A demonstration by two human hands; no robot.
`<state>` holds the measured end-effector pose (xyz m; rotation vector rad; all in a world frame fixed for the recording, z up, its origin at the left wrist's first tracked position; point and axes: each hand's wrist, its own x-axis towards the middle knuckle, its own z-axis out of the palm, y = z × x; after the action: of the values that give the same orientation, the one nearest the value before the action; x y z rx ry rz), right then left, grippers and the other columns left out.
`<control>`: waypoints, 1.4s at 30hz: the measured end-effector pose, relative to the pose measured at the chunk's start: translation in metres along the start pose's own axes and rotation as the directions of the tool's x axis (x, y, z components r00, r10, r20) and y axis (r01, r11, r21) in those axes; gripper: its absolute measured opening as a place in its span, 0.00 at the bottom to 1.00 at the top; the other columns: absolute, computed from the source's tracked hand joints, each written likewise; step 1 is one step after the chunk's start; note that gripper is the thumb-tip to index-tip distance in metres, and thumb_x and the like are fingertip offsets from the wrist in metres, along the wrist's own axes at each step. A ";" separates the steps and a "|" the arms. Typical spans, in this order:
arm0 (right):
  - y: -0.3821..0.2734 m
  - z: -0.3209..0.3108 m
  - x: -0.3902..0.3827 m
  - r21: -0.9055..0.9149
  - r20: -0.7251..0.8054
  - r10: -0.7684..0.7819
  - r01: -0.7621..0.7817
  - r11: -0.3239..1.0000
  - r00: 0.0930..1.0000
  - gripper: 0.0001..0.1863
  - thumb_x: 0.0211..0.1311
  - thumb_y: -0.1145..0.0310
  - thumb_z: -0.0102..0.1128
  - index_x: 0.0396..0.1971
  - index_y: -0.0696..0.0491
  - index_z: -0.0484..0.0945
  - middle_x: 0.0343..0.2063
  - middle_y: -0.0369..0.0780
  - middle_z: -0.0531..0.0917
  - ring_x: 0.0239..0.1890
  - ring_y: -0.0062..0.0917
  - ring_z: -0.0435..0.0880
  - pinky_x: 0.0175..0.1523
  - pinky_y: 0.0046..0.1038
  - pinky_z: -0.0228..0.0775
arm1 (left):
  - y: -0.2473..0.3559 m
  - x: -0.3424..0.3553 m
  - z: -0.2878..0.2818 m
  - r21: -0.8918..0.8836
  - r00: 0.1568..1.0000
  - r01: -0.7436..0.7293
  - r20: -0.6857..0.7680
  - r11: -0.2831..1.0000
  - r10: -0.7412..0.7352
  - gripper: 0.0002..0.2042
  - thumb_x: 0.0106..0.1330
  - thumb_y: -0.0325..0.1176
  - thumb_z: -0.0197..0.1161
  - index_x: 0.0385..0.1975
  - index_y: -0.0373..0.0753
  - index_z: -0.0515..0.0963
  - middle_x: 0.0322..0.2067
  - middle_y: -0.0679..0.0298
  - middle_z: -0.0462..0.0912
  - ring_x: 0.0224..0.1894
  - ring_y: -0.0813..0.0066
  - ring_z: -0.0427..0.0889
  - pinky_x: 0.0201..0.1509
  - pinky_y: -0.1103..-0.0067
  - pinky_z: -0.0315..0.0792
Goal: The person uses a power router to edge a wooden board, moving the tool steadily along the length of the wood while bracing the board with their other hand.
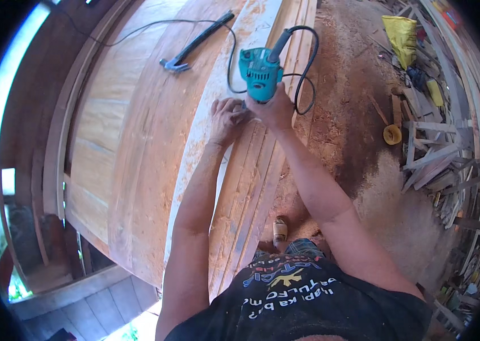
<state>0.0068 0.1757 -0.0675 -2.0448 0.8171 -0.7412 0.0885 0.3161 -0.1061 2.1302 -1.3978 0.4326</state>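
A teal trim router [260,74] with a dark top and cable rests over the narrow wooden boards ahead of me. My right hand [276,111] is closed around the lower part of its body. At the router's base my left hand [227,118] has its fingers curled in and pressed against the tool's near left side. The base and bit are hidden by my hands. Long grooved wooden strips [245,193] run toward me beneath the tool, beside a pale white board [192,165] strewn with shavings.
A claw hammer [194,45] lies on the wide wooden worktop [132,187]. The router's black cord [155,24] crosses that top. On the right, the sawdust-covered floor [353,96] holds a yellow sack [402,40], a yellow container [391,134] and piled wood scraps [433,153].
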 end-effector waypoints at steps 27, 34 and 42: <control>0.011 0.002 0.028 0.039 -0.026 -0.135 0.136 0.990 0.991 0.36 0.38 0.48 0.75 0.40 0.58 0.70 0.32 0.48 0.85 0.36 0.40 0.86 0.40 0.37 0.78 | -0.014 0.023 0.006 -0.079 0.982 0.132 0.150 0.988 -0.119 0.09 0.53 0.45 0.70 0.35 0.62 0.86 0.38 0.70 0.75 0.53 0.65 0.72 0.68 0.53 0.49; 0.022 0.008 0.046 0.130 -0.026 -0.179 0.181 0.975 0.984 0.36 0.38 0.48 0.75 0.40 0.58 0.71 0.33 0.46 0.85 0.36 0.39 0.86 0.41 0.36 0.79 | -0.020 0.032 0.014 -0.055 0.983 0.142 0.127 0.988 -0.134 0.09 0.57 0.48 0.66 0.37 0.63 0.86 0.55 0.70 0.76 0.64 0.65 0.66 0.70 0.49 0.45; 0.016 0.002 0.050 0.102 -0.015 -0.027 0.028 0.994 1.000 0.37 0.39 0.47 0.75 0.40 0.60 0.69 0.32 0.50 0.84 0.36 0.44 0.85 0.40 0.40 0.77 | -0.020 0.042 0.026 -0.106 0.975 0.167 0.168 0.980 -0.148 0.09 0.58 0.49 0.64 0.36 0.62 0.86 0.59 0.68 0.74 0.67 0.63 0.65 0.69 0.44 0.38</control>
<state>0.0344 0.1315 -0.0706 -1.9653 0.7445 -0.7967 0.1231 0.2754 -0.1099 2.1957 -1.2909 0.1156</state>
